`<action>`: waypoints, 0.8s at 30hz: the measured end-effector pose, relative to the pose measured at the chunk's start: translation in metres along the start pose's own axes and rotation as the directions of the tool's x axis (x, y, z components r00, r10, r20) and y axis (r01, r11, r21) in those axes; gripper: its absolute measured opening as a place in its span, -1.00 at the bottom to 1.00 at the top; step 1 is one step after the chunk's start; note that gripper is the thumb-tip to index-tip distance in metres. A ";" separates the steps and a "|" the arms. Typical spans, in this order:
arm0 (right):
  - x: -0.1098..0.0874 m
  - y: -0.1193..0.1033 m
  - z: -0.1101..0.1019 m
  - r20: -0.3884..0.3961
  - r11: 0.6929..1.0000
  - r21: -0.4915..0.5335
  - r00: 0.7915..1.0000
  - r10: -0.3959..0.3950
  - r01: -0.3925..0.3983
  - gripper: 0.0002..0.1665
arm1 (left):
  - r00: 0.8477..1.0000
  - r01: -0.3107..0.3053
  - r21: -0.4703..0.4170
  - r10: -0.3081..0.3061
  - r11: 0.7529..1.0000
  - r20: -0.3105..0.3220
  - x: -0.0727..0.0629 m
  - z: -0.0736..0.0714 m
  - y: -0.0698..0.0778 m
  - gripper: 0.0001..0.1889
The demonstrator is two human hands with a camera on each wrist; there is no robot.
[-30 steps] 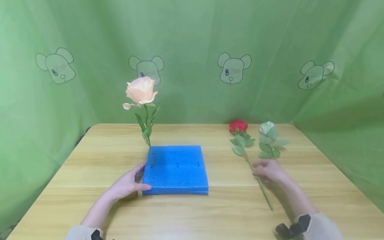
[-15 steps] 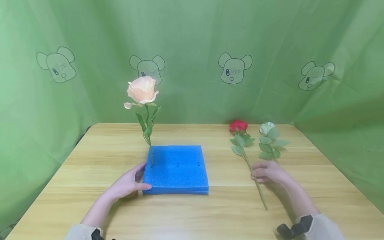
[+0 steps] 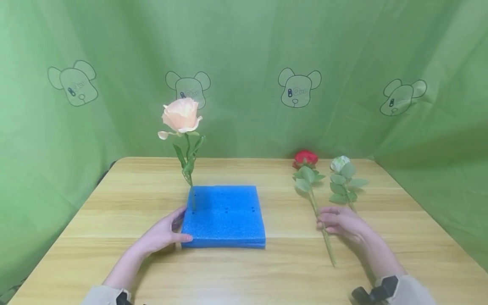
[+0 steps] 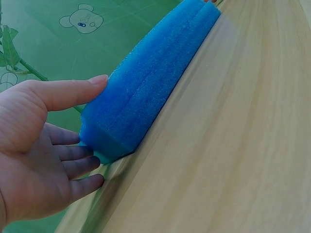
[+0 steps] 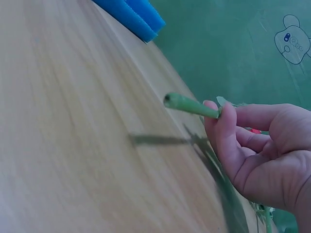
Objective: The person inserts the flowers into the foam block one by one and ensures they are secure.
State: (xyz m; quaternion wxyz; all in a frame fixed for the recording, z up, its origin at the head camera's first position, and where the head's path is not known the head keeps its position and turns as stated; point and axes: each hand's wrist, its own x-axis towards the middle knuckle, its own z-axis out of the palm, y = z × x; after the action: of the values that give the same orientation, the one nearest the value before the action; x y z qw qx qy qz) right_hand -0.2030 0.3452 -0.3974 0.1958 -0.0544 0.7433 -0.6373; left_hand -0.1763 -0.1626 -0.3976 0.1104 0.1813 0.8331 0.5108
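A blue foam block (image 3: 228, 224) with small holes lies on the table, and a pale pink rose (image 3: 181, 115) stands upright in its left part. My left hand (image 3: 162, 234) rests against the block's left side. Its straight thumb touches the near corner, and its extended fingers (image 4: 77, 166) lie along the side. Thumb and fingers of my right hand (image 3: 343, 222) pinch the stem of a red rose (image 3: 306, 159). In the right wrist view the stem's cut end (image 5: 189, 104) points out past the fingertips, above its shadow on the table.
A white-green rose (image 3: 340, 164) with broad leaves lies to the right, its stem running behind my right hand. The wooden table (image 3: 244, 275) ends at the back against a green curtain (image 3: 244, 51) printed with bear heads.
The red rose's head has risen slightly, and its stem's lower end has swung left. My right hand has shifted slightly left and nearer me with it. The left hand stays against the foam block.
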 end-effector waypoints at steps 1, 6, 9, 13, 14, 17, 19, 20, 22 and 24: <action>0.000 0.000 0.000 0.007 1.000 0.003 1.000 -0.005 0.005 -0.29 | 1.000 -0.001 0.001 0.001 1.000 0.000 0.000 0.000 0.000 -0.01; 0.000 -0.003 0.003 0.012 1.000 -0.002 1.000 -0.028 0.028 -0.32 | 1.000 -0.007 0.003 0.007 1.000 -0.001 0.000 0.000 -0.001 -0.01; -0.001 -0.009 0.006 0.003 0.999 0.032 0.999 -0.034 0.034 -0.30 | 1.000 -0.008 -0.001 0.008 1.000 -0.002 0.000 0.000 -0.001 -0.02; -0.003 -0.015 0.011 -0.006 0.994 0.101 1.000 -0.028 0.028 -0.37 | 1.000 -0.008 -0.008 0.008 1.000 0.002 0.000 0.000 -0.002 -0.02; -0.003 -0.016 0.012 -0.006 0.994 0.107 1.000 -0.029 0.029 -0.41 | 1.000 -0.008 -0.008 0.008 1.000 0.004 0.000 0.000 -0.002 -0.02; -0.003 -0.019 0.016 0.007 0.992 0.119 0.999 -0.049 0.048 -0.55 | 1.000 -0.007 -0.008 0.007 1.000 0.006 0.000 0.000 -0.002 -0.01; -0.003 -0.021 0.019 0.009 0.991 0.109 0.997 -0.076 0.074 -0.63 | 1.000 -0.005 -0.005 0.005 1.000 0.005 0.000 0.000 -0.002 -0.01; -0.003 -0.022 0.020 0.003 0.991 0.103 0.996 -0.085 0.084 -0.65 | 1.000 -0.004 -0.002 0.004 1.000 0.003 0.000 0.000 -0.001 -0.01; -0.002 -0.025 0.024 -0.022 0.991 0.072 0.994 -0.107 0.109 -0.68 | 1.000 -0.002 0.001 0.002 1.000 0.000 0.000 0.000 0.000 -0.01; -0.002 -0.028 0.029 -0.057 0.991 0.036 0.991 -0.124 0.126 -0.63 | 1.000 -0.002 0.005 0.002 1.000 -0.002 -0.001 0.000 0.000 -0.01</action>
State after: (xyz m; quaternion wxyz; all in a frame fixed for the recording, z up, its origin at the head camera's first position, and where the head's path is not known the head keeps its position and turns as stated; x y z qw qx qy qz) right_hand -0.1951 0.3143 -0.3728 0.1363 -0.0796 0.7306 -0.6643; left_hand -0.1758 -0.1628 -0.3974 0.1089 0.1818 0.8342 0.5092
